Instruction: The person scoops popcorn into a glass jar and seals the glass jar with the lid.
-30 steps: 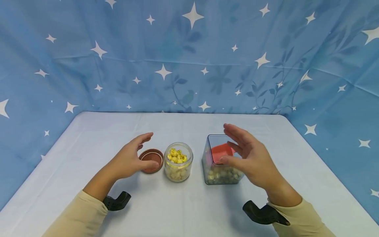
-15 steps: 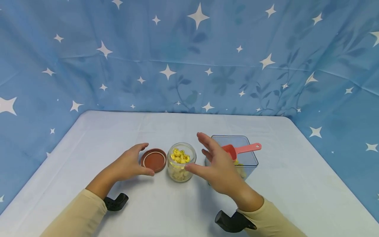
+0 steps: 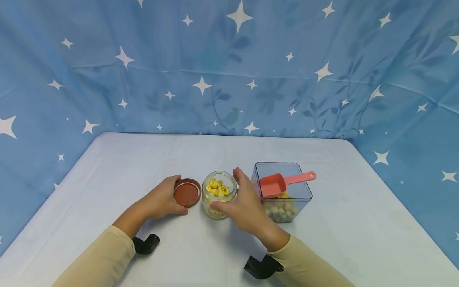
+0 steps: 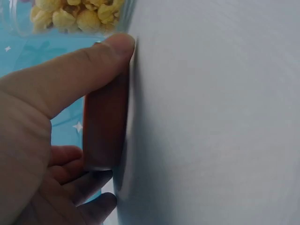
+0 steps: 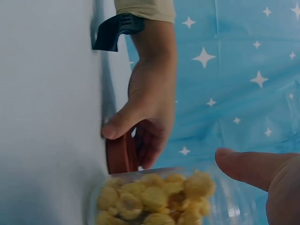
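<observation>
My left hand [image 3: 159, 199] grips a brown jar lid [image 3: 187, 194] by its edge, thumb at the near side and fingers at the far side. The lid lies on the table with its inside facing up. Just to its right stands an uncapped glass jar [image 3: 207, 205] holding yellow popcorn [image 3: 217, 187]. Around the jar's right side my right hand [image 3: 245, 207] is spread. Its thumb [image 5: 241, 164] is in front of the jar, with a small gap seen in the right wrist view. The other right fingers are partly hidden.
Right of the jar is a clear square container [image 3: 301, 209] with more popcorn. A coral-pink scoop [image 3: 273, 185] lies in its top, handle over the right rim. A white cloth covers the table [image 3: 172, 255]. Behind hangs a blue starry curtain [image 3: 161, 59].
My right hand has moved left from the square container to the jar, uncovering the scoop. My left hand has closed in on the lid and now holds its edge.
</observation>
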A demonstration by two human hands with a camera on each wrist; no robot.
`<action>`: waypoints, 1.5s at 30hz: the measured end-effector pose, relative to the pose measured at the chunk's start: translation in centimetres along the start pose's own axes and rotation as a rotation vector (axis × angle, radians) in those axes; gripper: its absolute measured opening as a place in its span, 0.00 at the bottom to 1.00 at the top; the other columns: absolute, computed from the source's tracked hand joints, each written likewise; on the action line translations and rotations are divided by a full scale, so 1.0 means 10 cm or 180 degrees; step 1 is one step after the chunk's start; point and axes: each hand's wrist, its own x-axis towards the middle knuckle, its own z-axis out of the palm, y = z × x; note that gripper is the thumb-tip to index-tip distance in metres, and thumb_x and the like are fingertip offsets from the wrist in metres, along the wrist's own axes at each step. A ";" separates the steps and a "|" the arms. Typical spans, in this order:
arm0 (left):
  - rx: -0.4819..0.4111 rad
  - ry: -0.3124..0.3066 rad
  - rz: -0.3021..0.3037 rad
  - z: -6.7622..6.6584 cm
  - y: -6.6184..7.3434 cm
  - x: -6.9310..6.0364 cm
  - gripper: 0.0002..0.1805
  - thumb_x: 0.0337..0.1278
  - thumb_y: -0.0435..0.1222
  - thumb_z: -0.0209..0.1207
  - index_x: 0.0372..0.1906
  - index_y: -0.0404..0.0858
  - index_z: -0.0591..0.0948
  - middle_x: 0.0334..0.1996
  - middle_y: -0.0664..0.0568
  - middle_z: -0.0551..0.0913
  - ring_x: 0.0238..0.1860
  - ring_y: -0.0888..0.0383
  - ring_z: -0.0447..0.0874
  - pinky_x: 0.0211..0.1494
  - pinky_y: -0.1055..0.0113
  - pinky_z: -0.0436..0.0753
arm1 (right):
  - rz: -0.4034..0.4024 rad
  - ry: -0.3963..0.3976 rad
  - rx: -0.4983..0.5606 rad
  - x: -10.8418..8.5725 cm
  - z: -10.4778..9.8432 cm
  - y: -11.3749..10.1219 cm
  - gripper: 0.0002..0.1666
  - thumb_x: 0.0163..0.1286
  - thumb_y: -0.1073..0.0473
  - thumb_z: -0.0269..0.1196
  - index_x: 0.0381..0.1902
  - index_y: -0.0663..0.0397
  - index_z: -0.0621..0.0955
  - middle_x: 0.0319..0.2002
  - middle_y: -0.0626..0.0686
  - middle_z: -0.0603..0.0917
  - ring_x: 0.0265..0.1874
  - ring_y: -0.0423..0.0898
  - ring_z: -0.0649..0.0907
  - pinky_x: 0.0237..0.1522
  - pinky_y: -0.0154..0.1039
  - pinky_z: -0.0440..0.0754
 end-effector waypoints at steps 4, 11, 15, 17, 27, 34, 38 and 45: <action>-0.0013 0.0059 0.0082 -0.01 -0.01 0.01 0.57 0.40 0.41 0.79 0.71 0.20 0.59 0.64 0.29 0.69 0.64 0.36 0.70 0.65 0.42 0.71 | 0.0159 -0.0044 0.0042 0.04 0.06 0.08 0.62 0.54 0.57 0.78 0.77 0.66 0.55 0.73 0.63 0.62 0.67 0.58 0.69 0.68 0.57 0.66; -0.0185 0.0255 0.0353 -0.16 0.11 -0.04 0.54 0.45 0.40 0.77 0.72 0.24 0.59 0.62 0.34 0.71 0.61 0.39 0.73 0.61 0.42 0.75 | 0.0166 -0.0035 0.0029 0.05 0.08 0.12 0.63 0.53 0.56 0.79 0.76 0.67 0.54 0.69 0.65 0.67 0.65 0.58 0.71 0.66 0.58 0.68; -0.0408 0.0338 0.0407 -0.23 0.19 -0.10 0.53 0.48 0.39 0.75 0.74 0.27 0.57 0.65 0.36 0.69 0.64 0.39 0.71 0.62 0.43 0.74 | 0.0150 -0.0057 0.0026 0.06 0.09 0.14 0.63 0.53 0.56 0.79 0.76 0.69 0.55 0.66 0.66 0.69 0.63 0.58 0.73 0.65 0.58 0.70; -0.0639 0.0354 0.0443 -0.25 0.24 -0.12 0.54 0.49 0.39 0.74 0.76 0.28 0.55 0.68 0.37 0.66 0.66 0.38 0.69 0.64 0.43 0.73 | 0.0136 -0.0064 0.0027 0.06 0.08 0.15 0.63 0.53 0.55 0.79 0.76 0.69 0.55 0.66 0.66 0.70 0.62 0.58 0.74 0.64 0.58 0.71; -0.1080 0.0323 0.0856 -0.20 0.70 -0.05 0.52 0.51 0.39 0.71 0.76 0.30 0.56 0.70 0.42 0.66 0.69 0.46 0.65 0.69 0.49 0.70 | -0.0059 -0.0104 0.0129 0.06 0.07 0.20 0.61 0.54 0.55 0.78 0.75 0.68 0.55 0.61 0.63 0.72 0.55 0.54 0.76 0.57 0.53 0.78; -0.1062 0.0184 0.0893 -0.08 0.91 0.07 0.53 0.48 0.43 0.74 0.75 0.30 0.59 0.67 0.45 0.70 0.61 0.48 0.74 0.58 0.53 0.80 | -0.0349 -0.0012 0.0175 0.05 0.09 0.27 0.59 0.53 0.56 0.78 0.73 0.65 0.57 0.62 0.57 0.73 0.57 0.53 0.76 0.55 0.52 0.80; -0.0792 0.0218 0.0903 -0.03 0.97 0.10 0.52 0.46 0.44 0.76 0.74 0.30 0.61 0.65 0.44 0.72 0.59 0.50 0.76 0.58 0.54 0.80 | -0.0332 -0.0003 0.0140 0.05 0.10 0.28 0.61 0.54 0.55 0.78 0.74 0.66 0.55 0.64 0.60 0.71 0.59 0.53 0.77 0.57 0.52 0.79; -0.0360 0.0308 0.0777 -0.01 1.06 0.12 0.51 0.44 0.48 0.77 0.71 0.30 0.66 0.62 0.45 0.74 0.55 0.51 0.78 0.54 0.56 0.82 | -0.0281 0.0024 0.0068 0.04 0.09 0.28 0.61 0.53 0.53 0.78 0.74 0.66 0.56 0.63 0.60 0.70 0.57 0.53 0.77 0.55 0.50 0.81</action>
